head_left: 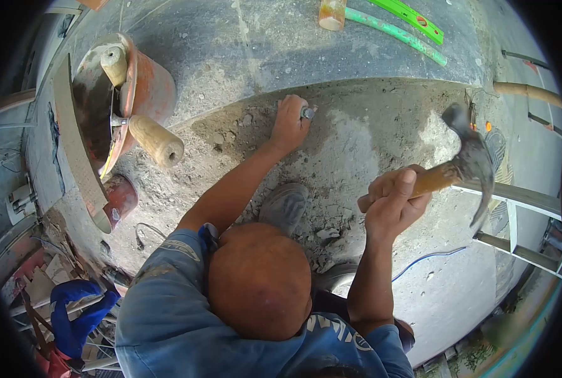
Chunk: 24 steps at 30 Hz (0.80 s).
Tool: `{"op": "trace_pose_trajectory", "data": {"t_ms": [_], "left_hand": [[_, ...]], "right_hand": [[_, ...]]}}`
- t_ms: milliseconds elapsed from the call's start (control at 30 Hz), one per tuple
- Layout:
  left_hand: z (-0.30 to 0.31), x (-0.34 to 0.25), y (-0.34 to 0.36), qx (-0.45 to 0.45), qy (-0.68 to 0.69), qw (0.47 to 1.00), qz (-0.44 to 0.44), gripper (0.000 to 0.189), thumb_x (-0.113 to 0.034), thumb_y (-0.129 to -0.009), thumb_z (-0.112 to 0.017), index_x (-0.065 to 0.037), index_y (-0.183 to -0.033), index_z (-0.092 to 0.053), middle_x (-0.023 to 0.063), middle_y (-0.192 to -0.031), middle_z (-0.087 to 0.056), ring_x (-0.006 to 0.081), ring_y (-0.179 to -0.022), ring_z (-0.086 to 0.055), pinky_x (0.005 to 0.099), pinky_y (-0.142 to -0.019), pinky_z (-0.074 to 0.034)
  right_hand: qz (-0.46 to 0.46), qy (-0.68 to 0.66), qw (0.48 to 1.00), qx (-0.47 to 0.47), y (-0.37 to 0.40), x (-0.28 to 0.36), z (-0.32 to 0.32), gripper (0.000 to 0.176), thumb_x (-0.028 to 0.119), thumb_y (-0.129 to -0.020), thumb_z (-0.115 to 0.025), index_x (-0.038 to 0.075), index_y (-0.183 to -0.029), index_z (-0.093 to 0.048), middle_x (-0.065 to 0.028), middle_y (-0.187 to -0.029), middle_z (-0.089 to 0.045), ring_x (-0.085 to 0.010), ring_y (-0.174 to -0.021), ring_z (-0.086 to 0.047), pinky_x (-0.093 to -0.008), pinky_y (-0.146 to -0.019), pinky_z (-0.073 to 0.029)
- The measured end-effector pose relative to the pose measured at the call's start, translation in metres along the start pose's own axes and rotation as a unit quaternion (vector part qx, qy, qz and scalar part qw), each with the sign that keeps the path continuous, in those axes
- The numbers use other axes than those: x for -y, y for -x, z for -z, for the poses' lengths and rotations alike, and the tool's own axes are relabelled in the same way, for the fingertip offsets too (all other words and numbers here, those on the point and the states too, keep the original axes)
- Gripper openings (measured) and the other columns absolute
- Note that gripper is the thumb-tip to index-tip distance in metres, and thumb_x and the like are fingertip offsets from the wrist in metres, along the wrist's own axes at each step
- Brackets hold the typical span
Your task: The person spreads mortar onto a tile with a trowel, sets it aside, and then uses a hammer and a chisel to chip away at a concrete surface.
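Note:
My left hand [288,126] is closed around a metal chisel [307,113], low over the rough, broken strip of concrete [350,135]. Only the chisel's round top end shows; its lower part is hidden by the hand. To the right, my right hand [394,205] grips the wooden handle of a claw hammer [473,157]. The hammer is raised, apart from the chisel, and its head is slightly blurred. A dusty shoe [284,208] rests among the rubble below the left hand.
At left stands an orange bucket [152,82] with wooden-handled tools [158,142] at its rim. A mallet with a green handle [397,36] and a green level [413,19] lie at the top. A ladder [526,198], blue cable [429,255] and a person in blue trousers [73,315] are farther out.

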State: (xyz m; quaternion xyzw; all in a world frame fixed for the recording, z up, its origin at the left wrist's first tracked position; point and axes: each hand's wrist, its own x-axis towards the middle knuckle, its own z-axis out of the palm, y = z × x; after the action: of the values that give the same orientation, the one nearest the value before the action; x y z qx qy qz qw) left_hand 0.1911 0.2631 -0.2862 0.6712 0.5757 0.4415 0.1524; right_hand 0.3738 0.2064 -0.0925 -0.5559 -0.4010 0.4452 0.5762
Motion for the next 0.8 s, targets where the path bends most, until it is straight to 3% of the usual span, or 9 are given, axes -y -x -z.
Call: {"op": "trace_pose_trajectory", "data": {"t_ms": [100,167,200,300,433,600,667,733,800], "left_hand": [[0.002,0.001,0.003,0.009,0.000,1.000,0.009,0.016,-0.008,-0.085,-0.063,-0.004,-0.086,-0.048,0.0134,-0.078,-0.047,0.0327,-0.073,-0.047,0.0402,-0.069,-0.036],[0.001,0.000,0.003,0.012,0.003,1.000,0.010,0.015,-0.006,-0.084,-0.063,-0.003,-0.086,-0.047,0.0136,-0.078,-0.047,0.0331,-0.073,-0.046,0.0405,-0.069,-0.036],[0.002,0.000,0.005,0.007,-0.006,1.000,-0.001,0.015,-0.005,-0.084,-0.062,-0.004,-0.086,-0.047,0.0139,-0.078,-0.047,0.0335,-0.073,-0.046,0.0408,-0.069,-0.036],[0.002,0.005,-0.002,-0.006,-0.011,0.999,-0.031,0.015,-0.004,-0.084,-0.062,-0.004,-0.086,-0.047,0.0142,-0.079,-0.047,0.0342,-0.073,-0.046,0.0413,-0.069,-0.036],[0.001,0.004,0.005,0.007,-0.008,1.000,0.009,0.015,-0.003,-0.083,-0.061,-0.004,-0.086,-0.047,0.0145,-0.079,-0.047,0.0350,-0.074,-0.047,0.0424,-0.070,-0.036],[0.000,0.003,0.003,0.003,-0.006,1.000,0.012,0.016,-0.005,-0.084,-0.063,-0.003,-0.086,-0.047,0.0146,-0.079,-0.048,0.0348,-0.074,-0.047,0.0427,-0.069,-0.037],[-0.001,0.002,0.008,0.005,-0.003,1.000,0.008,0.017,-0.005,-0.084,-0.063,-0.003,-0.086,-0.047,0.0146,-0.079,-0.048,0.0347,-0.074,-0.047,0.0426,-0.069,-0.037],[-0.001,0.008,0.005,-0.011,-0.004,1.000,-0.027,0.018,-0.007,-0.084,-0.065,-0.003,-0.086,-0.047,0.0143,-0.078,-0.049,0.0343,-0.074,-0.047,0.0420,-0.068,-0.037],[0.000,0.007,-0.005,-0.014,-0.005,1.000,-0.025,0.018,-0.006,-0.083,-0.065,-0.003,-0.086,-0.048,0.0143,-0.079,-0.049,0.0345,-0.074,-0.048,0.0418,-0.068,-0.037]], "right_hand": [[0.160,-0.146,0.970,-0.107,-0.013,0.018,0.003,0.030,0.034,-0.099,-0.050,0.013,-0.081,-0.038,0.0041,-0.055,-0.033,-0.0047,-0.043,-0.030,-0.0226,-0.037,-0.027],[0.087,-0.161,0.981,-0.064,0.017,-0.046,-0.015,0.027,0.032,-0.097,-0.053,0.011,-0.086,-0.041,-0.0010,-0.056,-0.037,-0.0121,-0.042,-0.034,-0.0301,-0.039,-0.031],[0.019,0.086,0.994,0.058,0.040,-0.114,-0.003,0.025,0.028,-0.097,-0.052,0.006,-0.085,-0.045,-0.0019,-0.057,-0.040,-0.0161,-0.045,-0.038,-0.0342,-0.044,-0.034],[-0.064,0.275,0.940,0.193,0.037,-0.110,-0.009,0.029,0.028,-0.097,-0.053,0.003,-0.083,-0.046,-0.0025,-0.057,-0.043,-0.0175,-0.048,-0.043,-0.0354,-0.047,-0.037],[-0.070,0.061,0.995,0.028,0.009,-0.002,-0.003,0.030,0.031,-0.099,-0.049,0.006,-0.084,-0.046,-0.0007,-0.056,-0.044,-0.0106,-0.045,-0.040,-0.0279,-0.043,-0.036],[0.185,-0.233,0.947,-0.123,0.002,-0.006,-0.004,0.027,0.031,-0.099,-0.050,0.010,-0.084,-0.042,0.0007,-0.055,-0.039,-0.0075,-0.045,-0.037,-0.0259,-0.037,-0.030],[0.037,0.079,0.996,0.030,0.049,-0.120,-0.011,0.030,0.033,-0.098,-0.051,0.008,-0.084,-0.043,0.0002,-0.058,-0.043,-0.0095,-0.044,-0.038,-0.0244,-0.041,-0.034],[-0.023,0.266,0.951,0.157,0.056,-0.135,-0.010,0.028,0.030,-0.098,-0.050,0.004,-0.087,-0.047,-0.0005,-0.059,-0.046,-0.0089,-0.045,-0.041,-0.0245,-0.041,-0.036],[-0.026,0.235,0.963,0.131,0.033,-0.100,-0.011,0.029,0.030,-0.098,-0.050,0.004,-0.086,-0.048,-0.0004,-0.059,-0.046,-0.0081,-0.045,-0.040,-0.0243,-0.041,-0.035]]}}
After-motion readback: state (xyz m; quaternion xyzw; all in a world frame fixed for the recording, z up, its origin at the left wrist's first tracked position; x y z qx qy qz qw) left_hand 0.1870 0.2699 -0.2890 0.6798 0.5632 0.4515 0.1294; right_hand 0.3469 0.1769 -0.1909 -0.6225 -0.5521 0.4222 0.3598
